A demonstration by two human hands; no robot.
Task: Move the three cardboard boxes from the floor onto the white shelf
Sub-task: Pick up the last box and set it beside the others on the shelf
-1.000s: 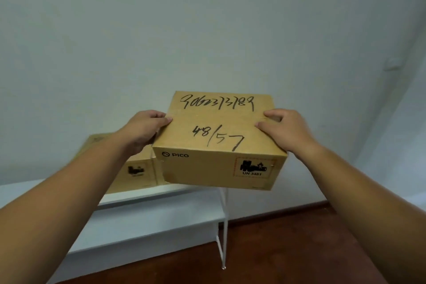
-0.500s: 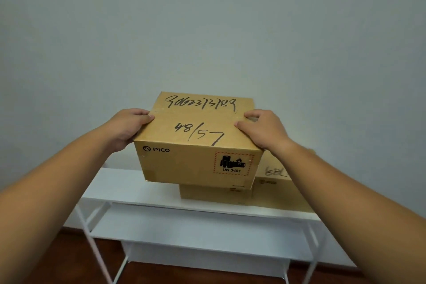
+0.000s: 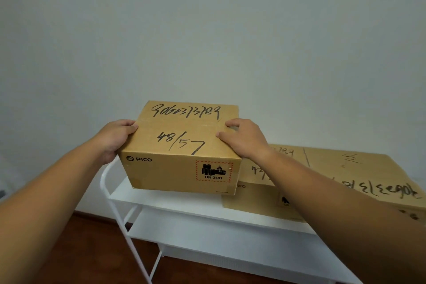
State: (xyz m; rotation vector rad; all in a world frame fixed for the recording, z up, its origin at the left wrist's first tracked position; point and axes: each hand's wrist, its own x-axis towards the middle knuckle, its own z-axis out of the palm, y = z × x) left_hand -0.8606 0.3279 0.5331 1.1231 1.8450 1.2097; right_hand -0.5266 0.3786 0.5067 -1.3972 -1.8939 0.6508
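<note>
I hold a brown cardboard box [image 3: 182,147] marked "48/57" and "PICO" between both hands. My left hand [image 3: 115,138] grips its left side, my right hand [image 3: 244,138] its right top edge. The box hangs just above the left end of the white shelf's top board [image 3: 166,203]. Two more cardboard boxes lie side by side on that board to the right: one [image 3: 258,173] partly behind my right forearm, the other [image 3: 359,175] at the far right with upside-down writing.
The white shelf has a thin tube frame [image 3: 115,212] at its left end and a lower board [image 3: 207,230]. A plain grey wall [image 3: 207,41] stands behind it. Dark red-brown floor [image 3: 87,251] lies below left.
The view has swung so the shelf now sits lower and to the right. The held box has come down over the shelf's left end, beside the two boxes resting there.
</note>
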